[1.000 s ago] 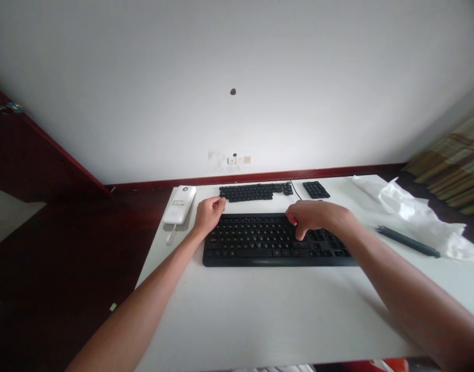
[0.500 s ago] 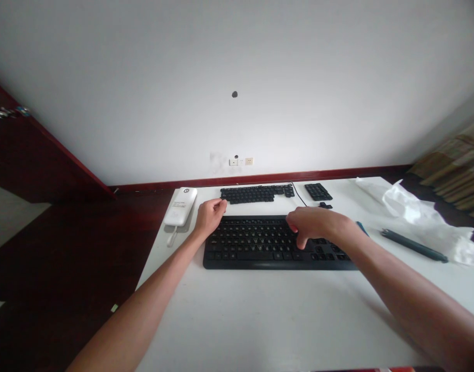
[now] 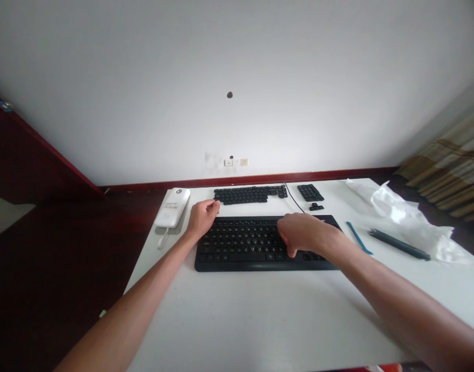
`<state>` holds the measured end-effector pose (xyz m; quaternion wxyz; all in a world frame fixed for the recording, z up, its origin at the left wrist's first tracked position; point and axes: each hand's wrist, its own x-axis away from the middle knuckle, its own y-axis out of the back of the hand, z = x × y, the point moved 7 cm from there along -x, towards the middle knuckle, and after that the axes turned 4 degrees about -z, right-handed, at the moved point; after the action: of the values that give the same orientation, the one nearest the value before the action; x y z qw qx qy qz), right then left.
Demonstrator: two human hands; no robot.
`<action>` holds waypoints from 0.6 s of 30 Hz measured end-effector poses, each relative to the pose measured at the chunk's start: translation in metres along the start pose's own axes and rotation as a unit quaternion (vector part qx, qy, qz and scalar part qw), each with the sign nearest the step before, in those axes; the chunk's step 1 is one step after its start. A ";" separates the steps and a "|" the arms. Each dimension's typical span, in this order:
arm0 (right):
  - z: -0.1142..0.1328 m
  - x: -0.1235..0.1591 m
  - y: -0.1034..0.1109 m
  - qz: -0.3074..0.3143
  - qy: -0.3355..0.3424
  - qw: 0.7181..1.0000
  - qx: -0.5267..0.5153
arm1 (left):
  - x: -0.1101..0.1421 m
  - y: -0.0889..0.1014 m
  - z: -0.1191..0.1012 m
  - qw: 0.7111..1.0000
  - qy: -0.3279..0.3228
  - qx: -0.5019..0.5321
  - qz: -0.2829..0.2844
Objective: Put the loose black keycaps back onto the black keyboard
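Note:
A black keyboard [image 3: 244, 243] lies on the white table [image 3: 260, 315] in front of me. My left hand [image 3: 201, 217] rests at the keyboard's far left corner with its fingers curled and pinched; what they hold, if anything, is hidden. It nearly touches a laid-out block of loose black keycaps [image 3: 249, 194] behind the keyboard. My right hand [image 3: 301, 232] hovers over the right half of the keyboard, fingers curled down onto the keys.
A white power bank [image 3: 173, 206] with a cable lies at the far left. A smaller block of keycaps [image 3: 310, 192] and a few loose ones [image 3: 316, 207] lie far right. A blue tool [image 3: 358, 238], a dark pen [image 3: 398, 244] and crumpled white plastic [image 3: 409, 219] are to the right.
My right hand has slid left and nearer along the keyboard, uncovering the blue tool. The view has shifted slightly. My left hand stays at the far left corner.

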<state>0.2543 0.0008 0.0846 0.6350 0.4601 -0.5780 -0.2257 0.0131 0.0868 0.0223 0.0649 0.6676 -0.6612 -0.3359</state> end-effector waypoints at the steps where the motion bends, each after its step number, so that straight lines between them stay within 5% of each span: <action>1: 0.002 0.001 0.001 0.004 0.001 1.000 -0.002 | 0.000 0.000 0.000 1.000 0.003 -0.001 0.000; 18: 0.004 0.001 0.000 0.021 0.010 1.000 -0.004 | -0.001 0.000 0.001 1.000 0.007 -0.003 -0.001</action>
<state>0.2510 -0.0010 0.0844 0.6474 0.4478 -0.5798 -0.2101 0.0128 0.0883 0.0218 0.0713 0.6703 -0.6589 -0.3338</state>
